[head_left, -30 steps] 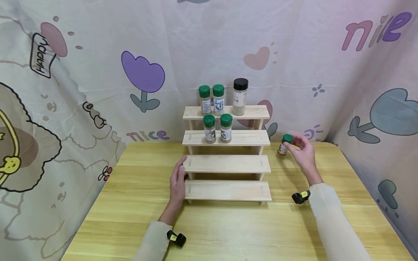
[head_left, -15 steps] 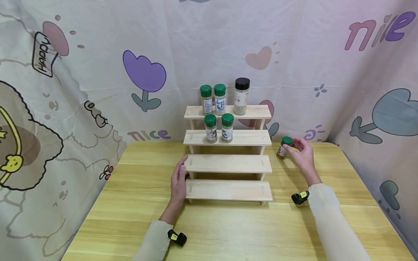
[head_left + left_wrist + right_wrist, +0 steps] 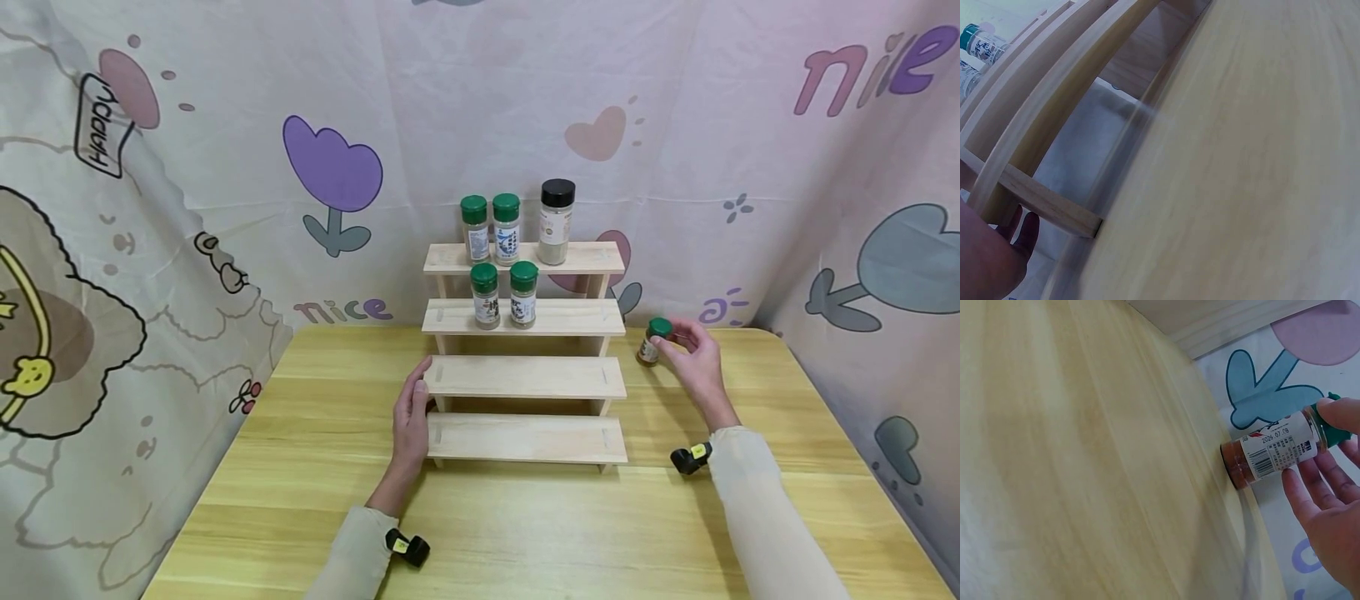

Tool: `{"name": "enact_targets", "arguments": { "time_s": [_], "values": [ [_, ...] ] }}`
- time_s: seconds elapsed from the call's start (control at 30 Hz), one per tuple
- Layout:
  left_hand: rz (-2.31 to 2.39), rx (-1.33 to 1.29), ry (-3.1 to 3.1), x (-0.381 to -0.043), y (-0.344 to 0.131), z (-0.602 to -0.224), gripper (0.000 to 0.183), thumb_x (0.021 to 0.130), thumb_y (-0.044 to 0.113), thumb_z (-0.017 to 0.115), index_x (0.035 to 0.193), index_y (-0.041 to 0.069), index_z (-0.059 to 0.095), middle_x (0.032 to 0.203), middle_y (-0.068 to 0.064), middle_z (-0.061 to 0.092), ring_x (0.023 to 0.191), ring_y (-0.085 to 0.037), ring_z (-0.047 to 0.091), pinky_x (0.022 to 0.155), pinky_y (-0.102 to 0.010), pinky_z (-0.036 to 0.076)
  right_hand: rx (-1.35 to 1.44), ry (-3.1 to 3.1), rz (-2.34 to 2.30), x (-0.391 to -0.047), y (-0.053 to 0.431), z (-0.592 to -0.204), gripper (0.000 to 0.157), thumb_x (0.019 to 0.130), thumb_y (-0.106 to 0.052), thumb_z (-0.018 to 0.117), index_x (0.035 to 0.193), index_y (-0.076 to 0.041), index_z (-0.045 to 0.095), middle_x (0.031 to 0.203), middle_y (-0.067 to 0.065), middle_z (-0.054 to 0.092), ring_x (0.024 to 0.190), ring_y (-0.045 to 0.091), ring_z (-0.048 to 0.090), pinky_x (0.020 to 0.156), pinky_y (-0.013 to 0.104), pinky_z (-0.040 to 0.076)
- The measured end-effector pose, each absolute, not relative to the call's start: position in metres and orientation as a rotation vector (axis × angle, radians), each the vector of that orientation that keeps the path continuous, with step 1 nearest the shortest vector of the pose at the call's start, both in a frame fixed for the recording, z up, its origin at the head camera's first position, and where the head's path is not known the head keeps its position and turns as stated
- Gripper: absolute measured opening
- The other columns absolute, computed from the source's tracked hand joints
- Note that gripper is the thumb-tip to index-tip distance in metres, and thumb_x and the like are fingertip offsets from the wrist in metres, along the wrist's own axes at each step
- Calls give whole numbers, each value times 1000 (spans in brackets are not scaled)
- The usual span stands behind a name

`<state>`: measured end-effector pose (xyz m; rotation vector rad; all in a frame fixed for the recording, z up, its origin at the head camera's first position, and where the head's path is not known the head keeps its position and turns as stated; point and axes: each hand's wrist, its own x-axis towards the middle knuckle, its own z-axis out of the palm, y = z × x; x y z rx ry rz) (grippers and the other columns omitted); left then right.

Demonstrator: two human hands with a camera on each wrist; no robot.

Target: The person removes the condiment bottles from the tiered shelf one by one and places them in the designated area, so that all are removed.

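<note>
My right hand (image 3: 693, 358) pinches a small spice jar (image 3: 1279, 447) by its green cap, right of the rack. The jar has a white label and reddish contents; it leans slightly, and I cannot tell whether its base touches the table. My left hand (image 3: 410, 421) holds the left end of the four-tier wooden rack (image 3: 525, 377). In the left wrist view, fingertips (image 3: 1027, 232) lie by the rack's leg under a shelf end; the thumb is hidden there. Two green-capped jars (image 3: 506, 229) and a taller black-capped jar (image 3: 557, 223) stand on the top tier, two more green-capped jars (image 3: 522, 296) on the second.
The wooden table (image 3: 315, 467) runs under the rack to a printed cloth backdrop (image 3: 465, 108) behind and at both sides. Black wrist cameras (image 3: 408, 548) sit on both sleeves.
My right hand and the jar have come slightly nearer and a little left. My left hand stays on the rack. The head view shifts slightly.
</note>
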<state>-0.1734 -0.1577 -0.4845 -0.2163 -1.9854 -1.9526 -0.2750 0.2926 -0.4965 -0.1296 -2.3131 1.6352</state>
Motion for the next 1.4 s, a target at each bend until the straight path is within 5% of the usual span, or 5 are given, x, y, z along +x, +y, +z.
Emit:
{"name": "enact_targets", "arguments": {
  "time_s": [0.27, 0.53, 0.8, 1.2, 1.4],
  "values": [
    [-1948, -225, -1957, -174, -157, -485, 41, 112, 8, 34, 148, -4, 49, 157, -20, 43, 141, -30, 43, 107, -20, 42, -131, -2320, 1644, -274, 292, -495, 56, 95, -25, 76, 141, -1, 53, 132, 11, 59, 120, 19, 57, 104, 24, 47],
    [-1959, -218, -1960, -175, -157, -486, 41, 113, 10, 34, 149, -2, 49, 158, -17, 44, 141, -28, 42, 107, -20, 42, -82, -2273, 1679, -269, 294, -491, 62, 94, -19, 77, 147, -3, 49, 136, 12, 58, 119, 17, 57, 91, 12, 49],
    [-1977, -204, -1965, -174, -157, -486, 41, 113, 11, 35, 149, 0, 50, 158, -14, 45, 141, -26, 43, 108, -21, 42, -65, -2196, 1653, -256, 296, -470, 58, 95, -15, 76, 146, -3, 50, 139, 17, 57, 123, 21, 57, 93, 12, 48],
    [-1966, -185, -1983, -174, -158, -487, 41, 113, 13, 35, 149, 3, 51, 158, -9, 46, 142, -24, 42, 108, -20, 41, 50, -1994, 1673, -233, 272, -434, 46, 93, 2, 73, 136, 3, 58, 128, 16, 64, 116, 20, 61, 98, 21, 50],
    [-1963, -188, -1974, -174, -157, -486, 41, 113, 12, 36, 149, 1, 51, 157, -10, 46, 142, -26, 42, 108, -20, 41, 242, -1926, 1681, -219, 246, -410, 42, 91, 11, 69, 130, 15, 56, 123, 30, 62, 112, 28, 63, 98, 25, 52]
  ]
}}
